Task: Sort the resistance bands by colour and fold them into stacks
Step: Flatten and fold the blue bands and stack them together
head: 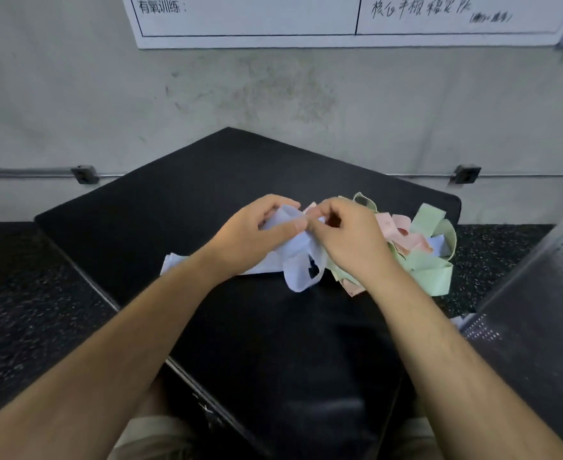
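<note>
Pale-blue elastic band (301,273) pinched by left hand (253,234) and right hand (346,240), beside green-and-pink band pile (429,270) at right edge of black padded bench (207,180), under white board (256,21) reading "有氧训练".

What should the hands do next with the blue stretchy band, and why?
Probably pull the pale blue stretchy band away from the heap of green and pink bands and lay it leftward. The left hand and right hand pinch it, its loop hangs beside that heap, and another flat pale blue band lies left on the black padded bench.
</note>
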